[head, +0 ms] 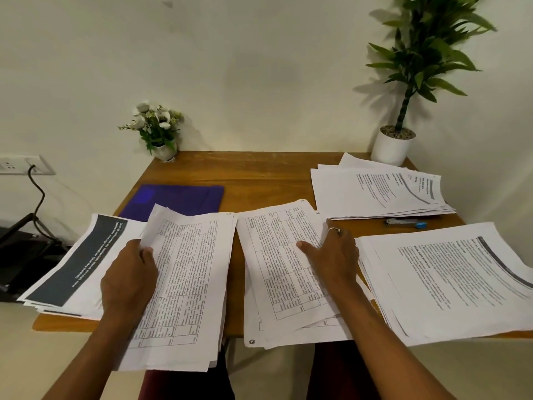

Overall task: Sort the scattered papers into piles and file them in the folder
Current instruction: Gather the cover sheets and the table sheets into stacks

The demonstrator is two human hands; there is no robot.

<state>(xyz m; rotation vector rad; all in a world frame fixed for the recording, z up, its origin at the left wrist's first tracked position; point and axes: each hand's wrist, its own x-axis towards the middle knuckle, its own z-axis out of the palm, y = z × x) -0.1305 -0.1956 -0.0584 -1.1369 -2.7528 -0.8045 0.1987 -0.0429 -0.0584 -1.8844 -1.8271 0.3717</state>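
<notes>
White gridded sheets (187,284): a stack at the near edge of the desk, overhanging toward the lap
Left hand (129,281): thumb and fingers pinch that stack's lifted left edge
Second gridded stack (277,269): just right of the first
Right hand (331,255): lies flat on it, fingers straight
Blue plastic folder (184,197): closed, behind the left stack
Dark-bannered pile (80,261): far left
Near text pile (447,284): right side
Far text pile (375,192): behind it
Wooden desk (259,174): carries all

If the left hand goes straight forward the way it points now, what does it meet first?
Past the white printed sheets that the left hand grips, probably the flat purple folder; depth is unclear.
</notes>
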